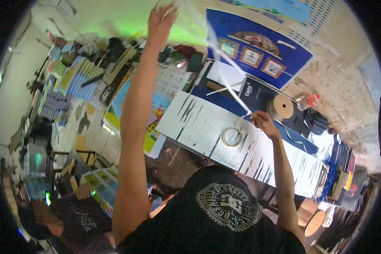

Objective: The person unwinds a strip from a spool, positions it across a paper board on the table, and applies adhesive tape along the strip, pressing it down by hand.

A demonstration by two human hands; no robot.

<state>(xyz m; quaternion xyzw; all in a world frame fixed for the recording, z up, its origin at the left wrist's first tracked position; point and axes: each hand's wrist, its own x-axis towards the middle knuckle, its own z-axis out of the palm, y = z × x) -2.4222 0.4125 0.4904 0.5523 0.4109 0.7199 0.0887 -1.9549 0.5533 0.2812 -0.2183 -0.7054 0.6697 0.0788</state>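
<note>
A long white ribbon [232,89] runs from high up, past the blue board, down to my right hand. My right hand [264,124] is closed on its lower part, above the white work table [199,120]. My left hand [161,20] is raised high at the top of the view, its fingers bent and blurred; the ribbon's upper stretch passes up beside them, and they appear closed on it. A ring-shaped roll of tape [232,136] lies on the table, left of my right hand. Just behind that hand stands a spool with a round cardboard face [282,106].
A dark box [258,94], a clear bottle with red parts [311,100] and a phone [302,127] are along the table's back. Framed pictures [250,57] hang on a blue board. Piled goods fill the left. Another person [78,218] is at lower left.
</note>
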